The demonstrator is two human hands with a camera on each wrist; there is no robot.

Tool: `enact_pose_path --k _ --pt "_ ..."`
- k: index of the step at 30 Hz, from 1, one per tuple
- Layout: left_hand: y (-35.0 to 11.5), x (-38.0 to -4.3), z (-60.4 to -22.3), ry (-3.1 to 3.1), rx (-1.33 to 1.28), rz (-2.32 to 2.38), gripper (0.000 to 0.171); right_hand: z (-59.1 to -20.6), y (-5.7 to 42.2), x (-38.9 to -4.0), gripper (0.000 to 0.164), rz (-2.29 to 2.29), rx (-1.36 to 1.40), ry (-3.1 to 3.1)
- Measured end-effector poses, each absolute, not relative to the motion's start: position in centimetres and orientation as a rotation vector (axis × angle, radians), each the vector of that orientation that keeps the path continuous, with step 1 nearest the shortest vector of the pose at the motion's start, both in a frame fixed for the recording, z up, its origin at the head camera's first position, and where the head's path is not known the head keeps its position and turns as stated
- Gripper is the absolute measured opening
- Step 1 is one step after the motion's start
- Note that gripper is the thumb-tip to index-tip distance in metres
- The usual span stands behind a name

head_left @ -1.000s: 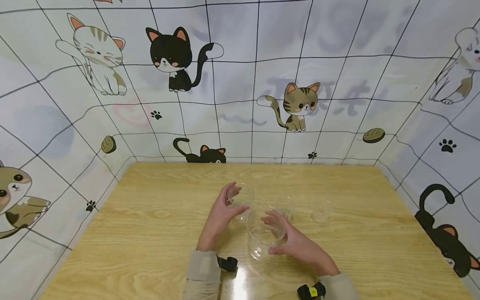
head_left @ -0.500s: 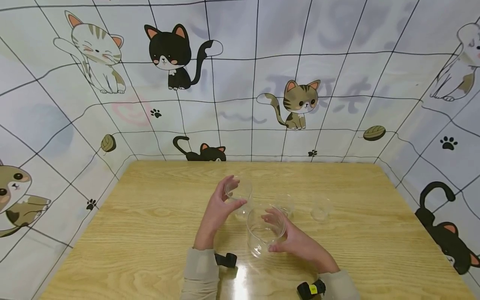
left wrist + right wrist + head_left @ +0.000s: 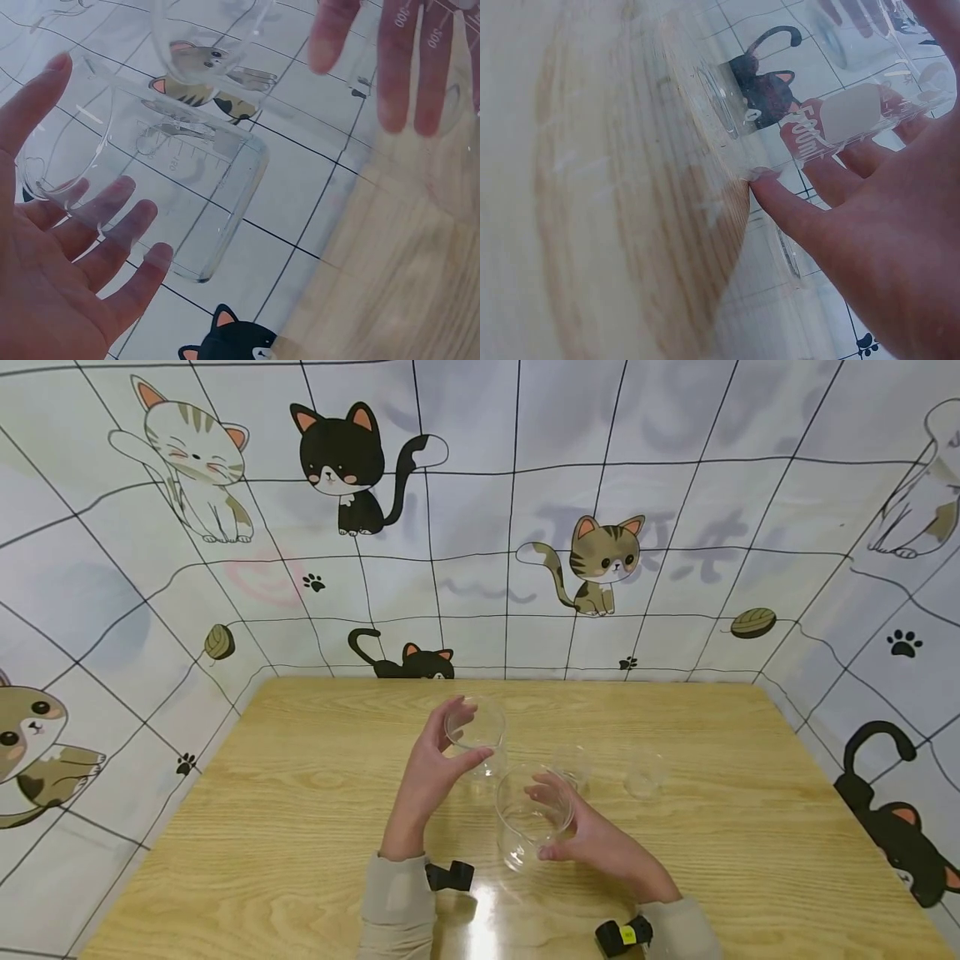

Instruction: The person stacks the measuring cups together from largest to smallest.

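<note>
In the head view my left hand (image 3: 431,764) grips a clear glass beaker (image 3: 487,739) near its rim, thumb on the near side and fingers round the far left. The left wrist view shows this beaker (image 3: 195,180) with white graduation marks. Closer to me, my right hand (image 3: 592,831) holds a larger glass beaker (image 3: 517,839) from its right side. White "500ml" print shows on this larger beaker (image 3: 810,131) in the right wrist view, with the thumb on its wall and the fingers behind the glass.
Behind and right of the large beaker are two small clear glass vessels (image 3: 576,760), (image 3: 645,777) on the wooden table (image 3: 300,827). A white cat-print backdrop (image 3: 472,527) rises behind the table and along both sides.
My left hand has moved its beaker away from me and slightly left, widening the distance to the large beaker. The right hand and its beaker stay almost where they were.
</note>
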State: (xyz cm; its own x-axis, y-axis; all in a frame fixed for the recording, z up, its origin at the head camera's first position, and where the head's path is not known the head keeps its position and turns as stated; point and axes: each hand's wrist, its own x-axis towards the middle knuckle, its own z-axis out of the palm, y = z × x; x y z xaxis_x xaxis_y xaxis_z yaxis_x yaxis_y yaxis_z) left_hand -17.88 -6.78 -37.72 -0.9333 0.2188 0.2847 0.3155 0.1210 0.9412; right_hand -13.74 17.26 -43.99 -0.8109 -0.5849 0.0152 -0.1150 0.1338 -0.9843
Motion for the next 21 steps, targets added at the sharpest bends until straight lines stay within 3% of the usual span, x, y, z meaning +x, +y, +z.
enact_pose_path --k 8,21 --pt "-6.9 -17.5 -36.8 -2.285 -0.559 -1.936 0.074 -46.3 17.6 -14.6 0.085 -1.715 -0.689 2.077" --pt "-6.9 -16.6 -35.2 -2.12 -0.701 -2.016 0.071 -46.5 17.6 -14.6 0.085 -1.73 -0.702 2.067"
